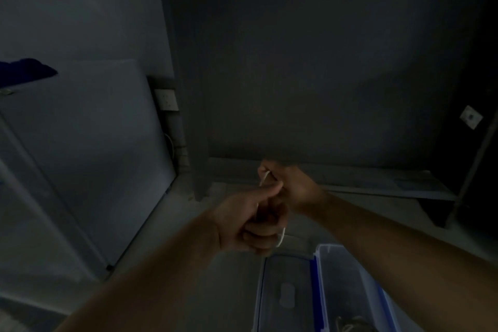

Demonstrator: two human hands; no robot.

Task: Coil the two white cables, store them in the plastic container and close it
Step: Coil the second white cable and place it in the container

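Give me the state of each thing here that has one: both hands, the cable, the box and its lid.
left hand: fingers curled, gripping the white cable.
right hand: curled round the same cable.
white cable: held up between both hands, partly looped.
plastic container: open; a pale coil seems to lie inside.
lid: swung open, lying beside the container.

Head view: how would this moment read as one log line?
left hand: grips white cable | right hand: holds white cable | plastic container: open
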